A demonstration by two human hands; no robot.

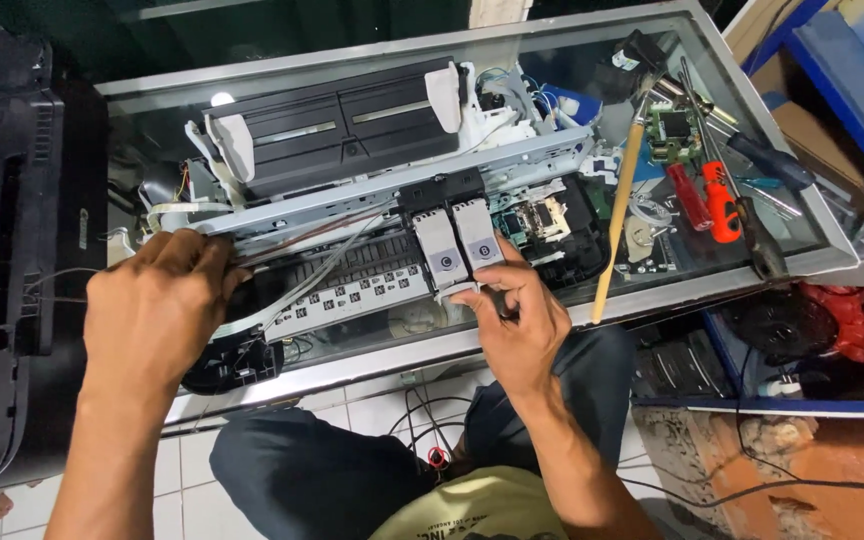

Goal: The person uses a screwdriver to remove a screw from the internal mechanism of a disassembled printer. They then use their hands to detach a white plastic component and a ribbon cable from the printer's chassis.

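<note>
The stripped inkjet printer lies on the glass worktop. The left hand grips its left end. The right hand pinches what looks like the right ink cartridge in its carriage, apparently seating it; the next move needs firm, straight pressure.

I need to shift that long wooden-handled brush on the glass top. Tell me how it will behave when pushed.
The wooden-handled brush looks stiff and light: a thin straight stick. Being round and slim, it would probably roll or pivot on the smooth glass top. Its lower end overhangs the table's front edge, so a push may tip it off.
</note>
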